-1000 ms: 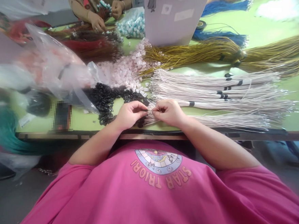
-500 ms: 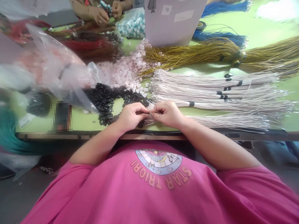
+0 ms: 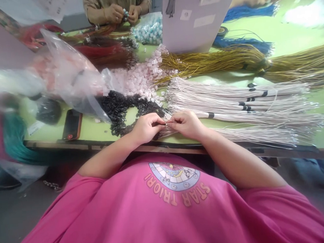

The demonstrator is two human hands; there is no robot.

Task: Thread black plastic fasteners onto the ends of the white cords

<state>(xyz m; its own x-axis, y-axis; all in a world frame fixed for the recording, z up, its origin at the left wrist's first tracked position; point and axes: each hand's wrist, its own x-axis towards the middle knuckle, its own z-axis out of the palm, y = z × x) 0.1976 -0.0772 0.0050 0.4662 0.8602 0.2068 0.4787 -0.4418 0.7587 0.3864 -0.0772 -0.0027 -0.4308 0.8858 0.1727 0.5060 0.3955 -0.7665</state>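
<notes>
My left hand (image 3: 148, 128) is closed in a pinch at the left ends of the white wires. What its fingertips hold is too small to make out. Touching those fingertips, my right hand (image 3: 188, 125) pinches a thin white wire near its end. Under and beyond both hands lie bundles of white wires (image 3: 233, 112), some wrapped with black tape. Black connector housings (image 3: 118, 109) are heaped just past my left hand. Farther back spreads a pile of small pale pink housings (image 3: 141, 78).
Yellow wires (image 3: 216, 60) lie behind the white bundles. A phone (image 3: 72, 124) and clear plastic bags (image 3: 72, 76) are on the left. A lilac divider (image 3: 196, 26) stands at the back. Across the table, another person's hands (image 3: 122, 14) hold small parts.
The view has shifted slightly, so things sit a little farther right and lower. My fingertips have come together. The person opposite has brought both hands together.
</notes>
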